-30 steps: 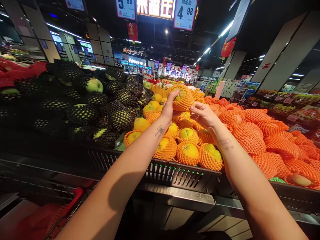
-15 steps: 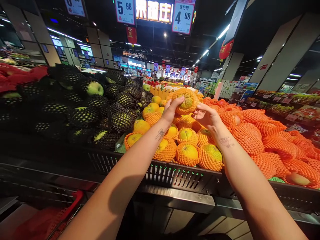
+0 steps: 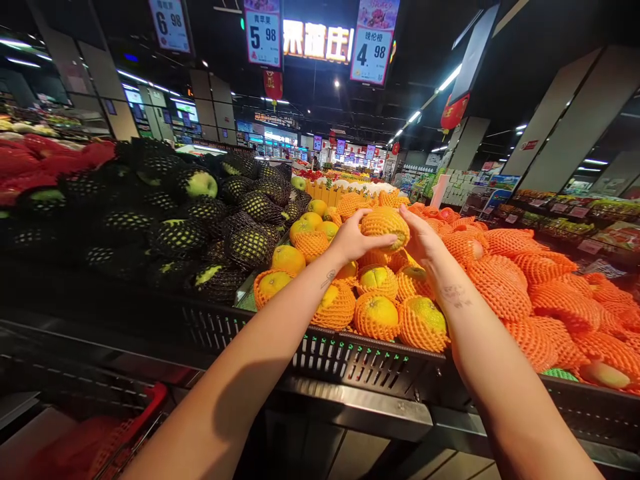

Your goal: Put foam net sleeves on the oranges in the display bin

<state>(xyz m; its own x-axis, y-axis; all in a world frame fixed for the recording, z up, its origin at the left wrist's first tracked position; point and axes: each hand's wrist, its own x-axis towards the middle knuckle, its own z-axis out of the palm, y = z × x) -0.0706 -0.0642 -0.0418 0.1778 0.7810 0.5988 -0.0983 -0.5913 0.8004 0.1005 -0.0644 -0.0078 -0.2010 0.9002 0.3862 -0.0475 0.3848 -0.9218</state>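
Observation:
An orange point(image 3: 384, 223) in a stretchy orange foam net is held up over the fruit crate. My left hand point(image 3: 354, 237) grips it from the left, thumb across its near side and fingers over the top. On the other side my right hand point(image 3: 420, 233) is curled against it, thumb tip at its upper right edge; its other fingers are mostly hidden. Below lie more oranges, several in foam nets, such as a netted orange point(image 3: 376, 316) at the front. A bare orange point(image 3: 289, 259) rests near the crate's left side.
Apples in black nets point(image 3: 250, 245) are heaped on the left. Fruit in reddish-orange nets point(image 3: 497, 283) fills the right. The black slatted crate wall point(image 3: 367, 360) runs along the front above a metal rail point(image 3: 350, 393). A red-handled basket or cart point(image 3: 155, 400) stands lower left.
The orange has been turned in my hands, so its netted side now shows more. My left thumb has moved lower across it. The whole view has shifted slightly down and right.

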